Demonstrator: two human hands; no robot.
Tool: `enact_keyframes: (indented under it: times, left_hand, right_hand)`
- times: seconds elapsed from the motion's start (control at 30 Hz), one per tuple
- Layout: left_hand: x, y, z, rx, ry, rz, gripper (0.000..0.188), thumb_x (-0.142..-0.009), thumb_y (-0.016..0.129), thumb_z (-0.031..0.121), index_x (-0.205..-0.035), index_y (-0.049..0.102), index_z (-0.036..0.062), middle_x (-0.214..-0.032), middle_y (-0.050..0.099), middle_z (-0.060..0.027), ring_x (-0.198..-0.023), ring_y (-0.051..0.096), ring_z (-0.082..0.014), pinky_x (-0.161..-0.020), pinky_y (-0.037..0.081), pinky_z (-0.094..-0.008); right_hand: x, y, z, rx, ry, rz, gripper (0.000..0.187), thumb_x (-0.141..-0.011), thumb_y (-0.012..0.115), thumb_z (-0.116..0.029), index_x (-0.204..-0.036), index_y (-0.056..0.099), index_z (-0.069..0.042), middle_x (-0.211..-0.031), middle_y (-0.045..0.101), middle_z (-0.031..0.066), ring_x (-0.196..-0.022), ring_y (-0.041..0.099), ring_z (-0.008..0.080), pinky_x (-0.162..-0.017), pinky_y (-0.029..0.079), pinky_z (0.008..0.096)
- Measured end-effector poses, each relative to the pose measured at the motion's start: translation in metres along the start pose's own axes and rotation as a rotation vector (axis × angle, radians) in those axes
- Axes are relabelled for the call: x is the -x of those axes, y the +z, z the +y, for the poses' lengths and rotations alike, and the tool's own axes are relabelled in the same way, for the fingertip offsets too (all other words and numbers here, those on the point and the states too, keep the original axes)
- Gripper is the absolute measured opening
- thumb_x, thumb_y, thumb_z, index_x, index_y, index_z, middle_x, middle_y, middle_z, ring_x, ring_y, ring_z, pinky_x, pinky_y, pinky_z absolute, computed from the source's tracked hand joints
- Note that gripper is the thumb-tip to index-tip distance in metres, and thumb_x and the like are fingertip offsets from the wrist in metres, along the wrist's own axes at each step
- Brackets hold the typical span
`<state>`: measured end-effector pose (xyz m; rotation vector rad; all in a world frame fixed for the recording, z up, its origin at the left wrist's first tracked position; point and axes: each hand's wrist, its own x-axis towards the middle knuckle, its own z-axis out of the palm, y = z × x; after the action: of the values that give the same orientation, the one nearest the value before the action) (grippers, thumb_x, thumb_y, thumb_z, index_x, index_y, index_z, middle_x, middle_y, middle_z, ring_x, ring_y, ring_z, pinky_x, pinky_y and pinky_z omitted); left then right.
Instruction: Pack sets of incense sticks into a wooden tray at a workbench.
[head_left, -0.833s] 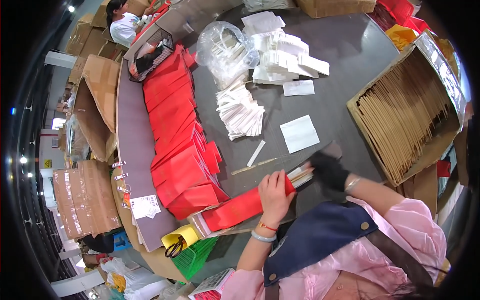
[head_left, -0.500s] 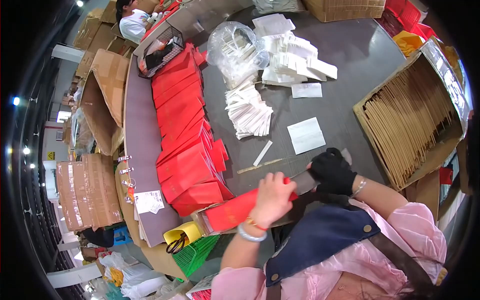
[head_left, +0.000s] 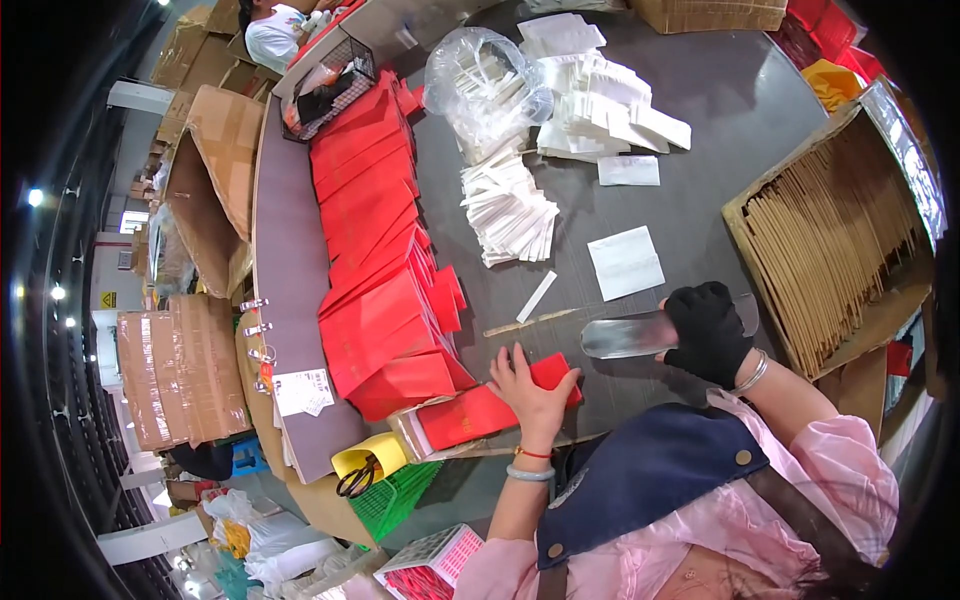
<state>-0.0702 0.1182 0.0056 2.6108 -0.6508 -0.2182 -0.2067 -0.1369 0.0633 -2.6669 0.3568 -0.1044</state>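
My left hand (head_left: 529, 396), bare, with a red string and a pale bangle at the wrist, lies with fingers spread over a red paper packet (head_left: 460, 418) at the table's near edge. In a black fingerless glove, my right hand (head_left: 708, 330) grips a clear, shiny plastic strip (head_left: 622, 338) with a rounded end, whose middle is hidden under the palm. The strip is held low over the dark table (head_left: 690, 230), to the right of the red packet. A small white strip (head_left: 537, 297) and a square white paper (head_left: 626, 263) lie beyond the hands.
Overlapping red packets (head_left: 375, 290) run along the left side. White slips (head_left: 510, 210) and a clear plastic bag (head_left: 487, 85) sit mid-table. To the right stands a carton (head_left: 840, 240) of upright brown sheets; a yellow holder (head_left: 371, 456) with scissors hangs at the near left edge.
My right hand has moved right with the plastic strip, drawing it away from the red packet. My left hand has gone from closed on the packet to spread flat over it.
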Motion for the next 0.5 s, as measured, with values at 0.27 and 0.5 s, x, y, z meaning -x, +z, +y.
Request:
enact_keyframes:
  times: [0.27,0.5]
  left_hand:
    - [0.0,0.001,-0.008,0.144,0.002,-0.01,0.097,-0.067,0.083,0.047,-0.14,0.041,-0.0004,-0.146,0.036,-0.0197,-0.137,0.028,-0.0399,-0.115,0.014,-0.0568]
    - [-0.029,0.005,-0.007,0.114,0.172,0.011,0.075,-0.075,0.08,0.035,-0.135,0.048,0.0017,-0.136,0.046,-0.0199,-0.128,0.04,-0.0388,-0.108,0.027,-0.0546]
  right_hand:
    - [-0.008,0.031,-0.016,0.037,-0.131,-0.216,0.057,-0.069,0.077,-0.046,-0.107,0.06,-0.007,-0.104,0.06,0.0124,-0.101,0.058,0.0305,-0.096,0.037,0.047]
    - [-0.024,0.065,-0.033,-0.133,-0.26,-0.006,0.062,-0.064,0.079,-0.044,-0.113,0.062,-0.009,-0.114,0.061,0.0141,-0.108,0.056,0.0326,-0.098,0.038,0.0461]
